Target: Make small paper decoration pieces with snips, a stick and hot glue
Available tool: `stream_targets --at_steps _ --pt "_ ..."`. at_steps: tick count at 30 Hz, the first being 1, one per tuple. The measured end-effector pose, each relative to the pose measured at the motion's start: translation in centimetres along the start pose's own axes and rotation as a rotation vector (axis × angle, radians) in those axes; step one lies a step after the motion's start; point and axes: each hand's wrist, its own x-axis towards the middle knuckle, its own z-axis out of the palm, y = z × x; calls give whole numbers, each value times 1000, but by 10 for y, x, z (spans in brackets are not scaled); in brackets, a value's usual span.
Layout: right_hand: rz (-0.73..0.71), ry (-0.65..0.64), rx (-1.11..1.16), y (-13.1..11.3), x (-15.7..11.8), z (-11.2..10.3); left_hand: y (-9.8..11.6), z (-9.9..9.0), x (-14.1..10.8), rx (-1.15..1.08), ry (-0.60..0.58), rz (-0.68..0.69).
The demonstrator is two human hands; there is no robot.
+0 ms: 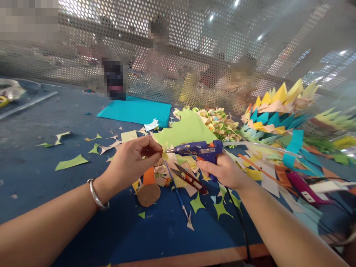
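My right hand (225, 168) is wrapped round the handle of a blue glue gun (194, 149), fingers at its orange trigger. A clear glue stick (256, 144) runs out of the gun's back. My left hand (139, 155) is closed in a pinch right at the metal nozzle. A small yellowish piece of paper (166, 154) shows at those fingertips, mostly hidden by the fingers and nozzle. Below the hands lie thread snips (190, 178), a thin blue paintbrush (178, 193) and a round wooden slice (149, 194).
Paper scraps (197, 203) litter the blue table (111, 230). Behind are a turquoise sheet (136, 111), a green sheet (189, 128) and a layered spiky paper model (275, 111). A magenta device (307, 188) lies right. A perforated metal screen (178, 55) stands beyond; a black cord (240, 222) hangs over the front edge.
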Motion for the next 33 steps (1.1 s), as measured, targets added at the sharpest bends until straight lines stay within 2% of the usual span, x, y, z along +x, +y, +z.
stream_targets --at_steps 3,5,8,14,18,21,24,27,29,31,33 --pt "48 26 48 3 1 0 -2 -4 1 28 53 -29" --pt "60 50 113 5 3 -1 -4 -7 2 -29 135 -36" --pt "168 75 259 9 9 -2 -4 -9 2 -78 211 -14" --pt "436 75 330 18 16 -4 8 -5 -7 -5 145 108" --pt "516 69 306 20 16 -5 9 -3 -10 -3 82 146" --pt "432 84 9 20 15 -8 8 -3 -11 -12 73 158" --pt "308 180 -496 15 13 -11 8 -4 -11 -33 87 174" --pt "219 288 -768 3 7 -6 9 -4 -11 -52 109 188" --pt "164 367 -803 -6 3 4 10 -4 -11 -50 106 195" --pt "23 259 -657 -13 -1 16 10 -4 -11 -44 98 202" --pt "-181 127 -590 -16 -2 28 10 -4 -11 -37 91 205"
